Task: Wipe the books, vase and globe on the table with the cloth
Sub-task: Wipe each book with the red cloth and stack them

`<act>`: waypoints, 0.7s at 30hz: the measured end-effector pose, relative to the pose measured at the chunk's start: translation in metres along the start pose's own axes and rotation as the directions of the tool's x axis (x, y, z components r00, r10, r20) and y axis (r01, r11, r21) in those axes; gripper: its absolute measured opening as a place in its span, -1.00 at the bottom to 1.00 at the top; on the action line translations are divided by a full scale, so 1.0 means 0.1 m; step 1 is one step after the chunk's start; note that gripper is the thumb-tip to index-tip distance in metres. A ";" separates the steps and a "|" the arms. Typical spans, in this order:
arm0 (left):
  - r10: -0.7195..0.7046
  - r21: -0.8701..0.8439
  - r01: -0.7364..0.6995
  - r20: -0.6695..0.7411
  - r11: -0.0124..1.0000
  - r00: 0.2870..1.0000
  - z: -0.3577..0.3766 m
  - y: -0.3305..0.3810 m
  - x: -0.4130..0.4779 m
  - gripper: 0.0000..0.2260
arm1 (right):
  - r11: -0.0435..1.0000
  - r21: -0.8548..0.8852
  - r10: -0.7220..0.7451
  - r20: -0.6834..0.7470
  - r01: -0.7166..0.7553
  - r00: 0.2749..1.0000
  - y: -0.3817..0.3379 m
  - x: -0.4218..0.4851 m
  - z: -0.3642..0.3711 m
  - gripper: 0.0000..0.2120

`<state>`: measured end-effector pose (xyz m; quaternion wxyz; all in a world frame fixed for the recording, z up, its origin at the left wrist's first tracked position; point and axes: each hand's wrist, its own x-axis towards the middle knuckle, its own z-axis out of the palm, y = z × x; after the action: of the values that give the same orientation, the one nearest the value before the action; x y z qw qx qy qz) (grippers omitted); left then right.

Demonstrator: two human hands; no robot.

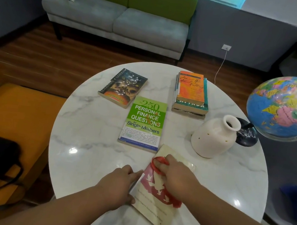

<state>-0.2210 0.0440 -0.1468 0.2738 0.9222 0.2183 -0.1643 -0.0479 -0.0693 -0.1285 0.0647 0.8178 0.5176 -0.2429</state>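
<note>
On the glossy round marble table [88, 142], my right hand [179, 178] grips a bunched red cloth [157, 162] against the cream paperback [151, 210]. My left hand [119, 183], fingers straight, steadies its edge. Nearby, a smooth white vase [213, 138] touches the globe [285, 107] base.

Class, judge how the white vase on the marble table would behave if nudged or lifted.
The vase looks ceramic, so probably rigid and breakable if knocked. Its wide base and narrow neck suggest it would slide rather than tip on the glossy table. It stands close to the globe stand, so a push that way may bump it.
</note>
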 end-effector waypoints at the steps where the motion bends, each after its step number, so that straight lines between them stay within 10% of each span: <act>1: 0.000 -0.003 0.000 -0.001 1.000 1.000 -0.01 0.00 0.00 -0.20 | 0.999 0.024 -0.022 -0.001 0.022 1.000 0.01 -0.02 0.00 -0.49; 9: -0.007 0.009 0.007 0.010 1.000 1.000 -0.02 0.03 0.00 -0.20 | 0.975 -0.015 0.218 -0.071 -0.220 0.973 0.18 0.34 -0.12 -0.43; 16: -0.001 -0.023 0.001 0.009 1.000 1.000 -0.01 0.00 0.00 -0.20 | 1.000 -0.007 -0.014 0.068 0.015 0.998 -0.04 -0.34 0.30 -0.26; 21: -0.001 -0.004 0.001 0.008 1.000 1.000 -0.01 0.00 0.01 -0.19 | 0.991 0.001 0.135 -0.177 -0.137 0.975 0.48 -0.14 0.08 -0.62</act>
<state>-0.2196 0.0448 -0.1462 0.2765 0.9209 0.2178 -0.1677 -0.0134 -0.1050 -0.1356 0.0396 0.8692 0.4657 -0.1613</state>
